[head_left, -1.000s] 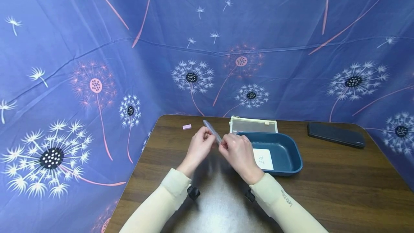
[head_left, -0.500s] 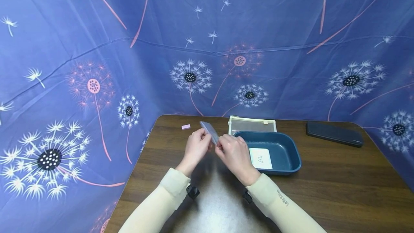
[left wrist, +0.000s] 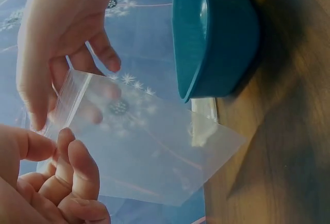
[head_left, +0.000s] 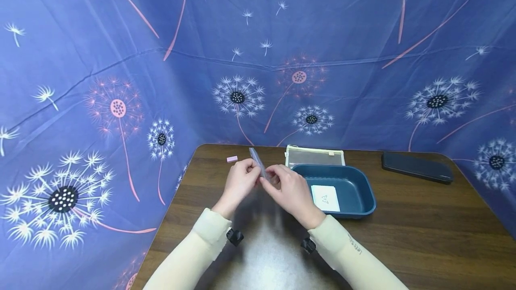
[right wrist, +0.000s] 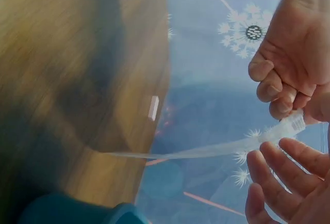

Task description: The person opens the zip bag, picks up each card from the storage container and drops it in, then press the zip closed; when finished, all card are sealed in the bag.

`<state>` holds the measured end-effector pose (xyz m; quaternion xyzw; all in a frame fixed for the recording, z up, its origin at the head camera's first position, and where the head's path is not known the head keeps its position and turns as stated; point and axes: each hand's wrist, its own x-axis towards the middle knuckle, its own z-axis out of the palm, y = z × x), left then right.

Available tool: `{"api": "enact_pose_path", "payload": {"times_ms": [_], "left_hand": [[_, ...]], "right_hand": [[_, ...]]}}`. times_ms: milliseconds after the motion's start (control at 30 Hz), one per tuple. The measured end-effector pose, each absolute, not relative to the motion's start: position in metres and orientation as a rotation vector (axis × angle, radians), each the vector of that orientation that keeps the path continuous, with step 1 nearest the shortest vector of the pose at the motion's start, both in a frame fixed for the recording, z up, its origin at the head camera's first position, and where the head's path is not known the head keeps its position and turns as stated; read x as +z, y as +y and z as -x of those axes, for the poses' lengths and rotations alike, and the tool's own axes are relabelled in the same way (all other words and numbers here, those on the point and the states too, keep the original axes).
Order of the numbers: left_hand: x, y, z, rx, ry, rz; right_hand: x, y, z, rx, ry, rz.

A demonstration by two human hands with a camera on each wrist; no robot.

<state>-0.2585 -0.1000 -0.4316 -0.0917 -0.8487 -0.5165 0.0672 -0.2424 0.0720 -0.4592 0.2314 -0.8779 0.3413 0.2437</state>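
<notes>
A clear zip bag (left wrist: pixel 154 146) stands between both hands, its zip edge towards the person. In the head view my left hand (head_left: pixel 240 180) pinches the bag at that edge; its other fingers are curled, as the right wrist view shows. My right hand (head_left: pixel 291 189) has its thumb and index finger at the same edge, on opposite sides of the film. The other right fingers (right wrist: pixel 278 182) are fairly straight and spread beside the bag. In the left wrist view some right fingertips show through the film. The bag looks flat, with nothing visible inside.
Right of the hands is a blue tub (head_left: pixel 356 189) with white paper (head_left: pixel 325 198) bearing a drawing. A mesh zip pouch (head_left: pixel 316 155) lies behind it. A black case (head_left: pixel 417 168) is at the far right, a small pink block (head_left: pixel 232 159) at the back left of the wooden table (head_left: pixel 403 240).
The right fingers have loosened from a tighter curl to a straighter spread at the bag. The bag turned to show its face, then turned edge-on again. The left hand has shifted slightly left.
</notes>
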Motion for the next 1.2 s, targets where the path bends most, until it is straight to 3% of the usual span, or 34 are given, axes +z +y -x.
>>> {"api": "enact_pose_path", "payload": {"times_ms": [300,1200], "left_hand": [[-0.43,-0.096,0.255,-1.511,-2.584,0.358],[-0.426,-0.098,0.252,-1.162,-2.692,0.493]], "right_hand": [[-0.449,0.071,0.242,1.088,-2.455,-0.596],[-0.428,0.072,0.247,0.769,-2.505,-0.558]]}}
